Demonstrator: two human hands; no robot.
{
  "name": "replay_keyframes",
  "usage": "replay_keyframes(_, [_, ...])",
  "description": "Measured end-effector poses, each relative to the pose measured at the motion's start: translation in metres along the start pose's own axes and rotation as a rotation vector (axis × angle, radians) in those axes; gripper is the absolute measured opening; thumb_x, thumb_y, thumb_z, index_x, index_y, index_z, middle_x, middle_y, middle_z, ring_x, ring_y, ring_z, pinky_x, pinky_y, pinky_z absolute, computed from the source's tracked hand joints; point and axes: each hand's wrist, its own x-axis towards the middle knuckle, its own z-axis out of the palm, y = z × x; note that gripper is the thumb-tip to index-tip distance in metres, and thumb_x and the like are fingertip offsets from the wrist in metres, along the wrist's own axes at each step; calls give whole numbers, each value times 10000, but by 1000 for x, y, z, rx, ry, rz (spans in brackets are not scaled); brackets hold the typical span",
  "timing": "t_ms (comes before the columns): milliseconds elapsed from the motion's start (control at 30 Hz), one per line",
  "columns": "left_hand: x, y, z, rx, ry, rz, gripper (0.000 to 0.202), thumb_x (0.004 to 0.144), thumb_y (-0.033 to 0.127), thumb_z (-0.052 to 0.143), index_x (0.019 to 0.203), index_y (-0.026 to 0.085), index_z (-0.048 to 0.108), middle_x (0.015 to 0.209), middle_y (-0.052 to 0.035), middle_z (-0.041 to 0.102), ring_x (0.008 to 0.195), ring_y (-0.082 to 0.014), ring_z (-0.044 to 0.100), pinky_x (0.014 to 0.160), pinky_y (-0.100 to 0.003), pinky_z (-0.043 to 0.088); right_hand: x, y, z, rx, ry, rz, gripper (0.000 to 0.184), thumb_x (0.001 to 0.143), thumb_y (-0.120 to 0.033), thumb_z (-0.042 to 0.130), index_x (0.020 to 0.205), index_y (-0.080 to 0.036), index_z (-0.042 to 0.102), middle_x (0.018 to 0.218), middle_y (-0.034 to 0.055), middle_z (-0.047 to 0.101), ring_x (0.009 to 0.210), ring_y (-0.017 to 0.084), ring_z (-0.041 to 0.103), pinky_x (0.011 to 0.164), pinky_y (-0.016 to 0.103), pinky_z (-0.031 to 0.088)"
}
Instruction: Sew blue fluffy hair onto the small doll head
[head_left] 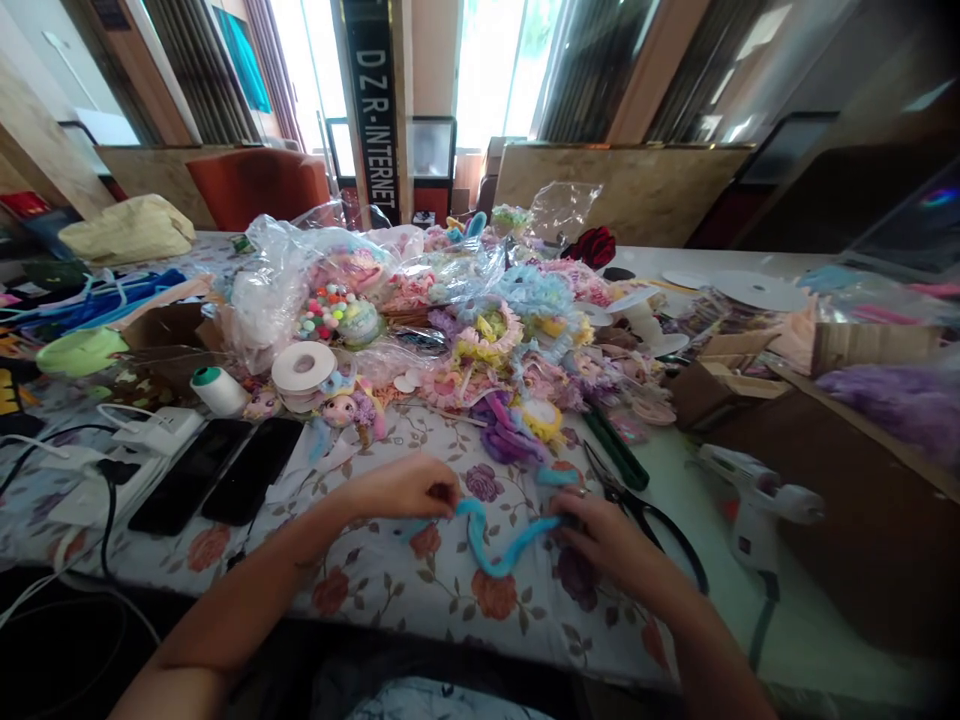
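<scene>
A soft light-blue fuzzy strip [499,565] sags in a curve between my two hands, just above the flowered tablecloth [375,590]. My left hand [427,487] pinches one end with its fingertips. The other end is gripped by my right hand [589,525], whose fingers are partly hidden and bent. Another short light-blue piece [559,476] lies just beyond that hand. Right beside it rest black-handled scissors [645,510] and a dark green tool [616,450], which could be a cutter. A purple fuzzy bundle [504,428] lies ahead.
A heap of pastel ruffled trims and plastic bags [420,290] fills the table's middle. At left stand two phones [251,470], a power strip [97,490], a thread cone [217,390] and a ribbon roll [303,370]. A glue gun [754,510] and a cardboard box [847,500] are at right.
</scene>
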Motion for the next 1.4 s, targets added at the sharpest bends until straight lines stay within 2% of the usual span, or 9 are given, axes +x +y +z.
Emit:
replay_keyframes(100, [25,10,-13,-274,290,120,171,813,313,617,786,144,609,628,-4,599,556,-113,574,563,-227,485,9,-10,-21,265,256,16,194,831,-376,531,827,-196,606,657,21,627,576,165,597,553,264,482])
replay_keyframes(200, [62,27,-20,-369,656,237,177,802,314,632,810,144,586,663,-11,610,603,-122,605,612,-248,517,33,-21,-43,369,676,41,238,775,-421,614,848,-195,601,601,6,628,547,172,615,552,270,498])
replay_keyframes(300, [95,29,-22,-196,641,219,142,828,261,580,896,141,613,764,-44,664,677,-143,644,657,-261,534,62,-20,-54,201,882,73,190,778,-360,596,852,-186,622,664,32,662,611,196,644,607,302,515])
replay_keyframes(367, [103,20,-24,-30,553,116,234,774,190,610,1003,149,636,922,-77,695,739,-168,660,678,-271,535,72,-9,-55,30,713,68,188,748,-320,616,863,-174,645,754,67,694,675,221,664,629,321,525])
replay_keyframes(467, [87,-3,-29,30,571,48,336,767,175,579,1099,159,626,1068,-102,678,836,-202,663,720,-292,534,68,17,-54,-61,439,72,328,734,-316,641,1024,-162,647,973,118,706,846,259,683,662,328,546])
replay_keyframes(633, [42,-33,-32,99,653,-41,304,851,364,500,1028,161,642,983,-111,685,892,-249,644,715,-327,534,45,28,-41,-179,527,167,534,840,-444,539,1250,-101,540,1171,203,626,1053,321,615,849,441,511])
replay_keyframes(733, [34,-36,-13,187,691,-54,315,890,356,430,1054,167,621,1069,-111,657,966,-244,628,773,-341,536,51,9,-14,-355,558,63,677,852,-522,512,1368,-91,433,1434,236,385,1337,368,344,1031,513,359])
replay_keyframes(933, [27,-31,31,407,459,75,333,899,250,442,1211,228,557,1317,-91,537,1219,-243,503,1013,-395,445,89,-13,38,-583,329,-28,613,914,-512,413,1466,-287,272,1563,92,168,1426,357,108,1074,652,117])
replay_keyframes(1400, [20,-49,44,452,487,150,294,911,188,418,1161,196,573,1284,-114,556,1214,-231,514,1006,-392,462,119,15,25,-660,379,63,465,961,-306,356,1421,-237,373,1538,101,244,1409,371,172,1042,645,200])
